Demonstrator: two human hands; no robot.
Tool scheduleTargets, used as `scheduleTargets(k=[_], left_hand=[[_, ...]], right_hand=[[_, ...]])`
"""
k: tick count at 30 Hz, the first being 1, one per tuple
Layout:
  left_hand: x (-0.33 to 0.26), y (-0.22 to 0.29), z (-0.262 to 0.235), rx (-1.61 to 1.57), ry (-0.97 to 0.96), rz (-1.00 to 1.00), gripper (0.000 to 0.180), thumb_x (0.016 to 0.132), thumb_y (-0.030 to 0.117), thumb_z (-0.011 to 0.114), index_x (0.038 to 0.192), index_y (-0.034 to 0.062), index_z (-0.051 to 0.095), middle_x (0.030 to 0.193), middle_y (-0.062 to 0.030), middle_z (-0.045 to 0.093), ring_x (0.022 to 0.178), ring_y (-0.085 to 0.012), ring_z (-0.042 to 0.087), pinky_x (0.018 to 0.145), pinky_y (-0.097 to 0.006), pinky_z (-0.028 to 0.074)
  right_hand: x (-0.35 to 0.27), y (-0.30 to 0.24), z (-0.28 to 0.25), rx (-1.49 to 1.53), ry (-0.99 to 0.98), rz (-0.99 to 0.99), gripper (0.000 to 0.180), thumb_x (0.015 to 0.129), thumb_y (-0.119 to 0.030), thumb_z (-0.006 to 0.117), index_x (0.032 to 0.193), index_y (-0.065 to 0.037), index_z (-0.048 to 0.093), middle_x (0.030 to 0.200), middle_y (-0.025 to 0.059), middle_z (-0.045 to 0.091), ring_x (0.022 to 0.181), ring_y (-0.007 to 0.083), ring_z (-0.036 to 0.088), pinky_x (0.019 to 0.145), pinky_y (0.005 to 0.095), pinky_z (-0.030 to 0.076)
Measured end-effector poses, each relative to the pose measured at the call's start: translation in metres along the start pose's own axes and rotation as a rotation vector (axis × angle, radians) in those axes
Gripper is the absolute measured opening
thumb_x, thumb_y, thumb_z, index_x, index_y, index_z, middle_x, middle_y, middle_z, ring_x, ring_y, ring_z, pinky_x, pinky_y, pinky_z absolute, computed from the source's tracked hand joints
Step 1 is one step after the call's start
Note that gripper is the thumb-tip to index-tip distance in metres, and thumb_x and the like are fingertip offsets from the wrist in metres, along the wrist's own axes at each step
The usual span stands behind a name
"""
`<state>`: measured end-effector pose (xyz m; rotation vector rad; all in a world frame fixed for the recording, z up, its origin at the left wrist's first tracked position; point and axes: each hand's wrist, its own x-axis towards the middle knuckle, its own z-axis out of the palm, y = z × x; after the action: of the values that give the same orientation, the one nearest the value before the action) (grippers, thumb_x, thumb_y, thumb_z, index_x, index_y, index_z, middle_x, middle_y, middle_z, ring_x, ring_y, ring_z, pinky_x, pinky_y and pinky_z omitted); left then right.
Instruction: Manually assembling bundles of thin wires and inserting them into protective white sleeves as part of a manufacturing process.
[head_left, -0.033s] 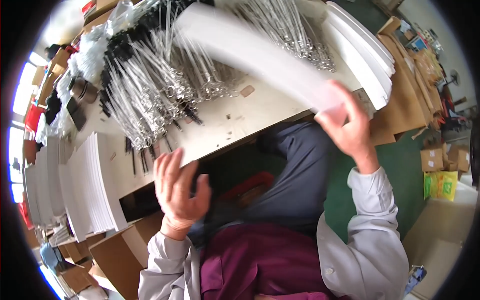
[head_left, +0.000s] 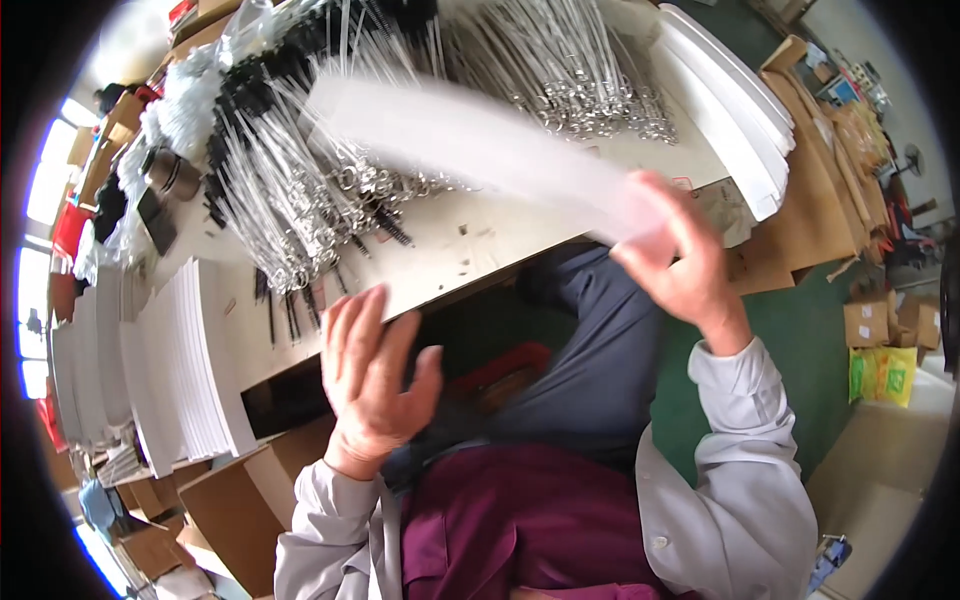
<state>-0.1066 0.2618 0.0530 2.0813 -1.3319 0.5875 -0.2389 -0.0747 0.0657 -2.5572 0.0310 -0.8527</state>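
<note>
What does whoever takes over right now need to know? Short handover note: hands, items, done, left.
Right hand: pinching one end of a long white card strip, lifted over the table; the strip is motion-blurred.
Left hand: open, empty, raised at the table's near edge, touching nothing.
Items: pile of metal wire pieces with rings in the middle of the table; white strip stacks on the left and at the far right.
Done: one strip is in hand.
Left: nothing is attached to the strip as far as the blur shows; the wire pile is untouched by either hand.
</note>
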Motion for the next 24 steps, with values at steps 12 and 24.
scheduleTargets(k=[12,24], left_hand=[[0.034,0.001,0.026,-0.040,-0.364,0.035,0.069,0.075,0.013,0.081,0.134,-0.0069,0.051,0.109,-0.0201,0.057,0.101,-0.0357,0.059,0.094,-0.045,0.049],[0.006,-0.019,0.044,0.120,-0.402,-0.163,0.071,0.072,0.012,0.083,0.134,-0.0025,0.052,0.117,-0.0175,0.062,0.105,-0.0351,0.063,0.091,-0.045,0.052]], right_hand=[[0.009,-0.050,0.074,0.098,-0.397,-0.359,0.063,0.076,-0.013,0.085,0.133,0.001,0.061,0.145,0.0126,0.057,0.132,0.0323,0.056,0.113,0.0457,0.046],[-0.015,-0.069,0.108,-0.002,-0.181,0.073,0.051,0.085,-0.015,0.081,0.127,0.005,0.061,0.117,0.0188,0.063,0.107,0.0358,0.065,0.094,0.0416,0.054]])
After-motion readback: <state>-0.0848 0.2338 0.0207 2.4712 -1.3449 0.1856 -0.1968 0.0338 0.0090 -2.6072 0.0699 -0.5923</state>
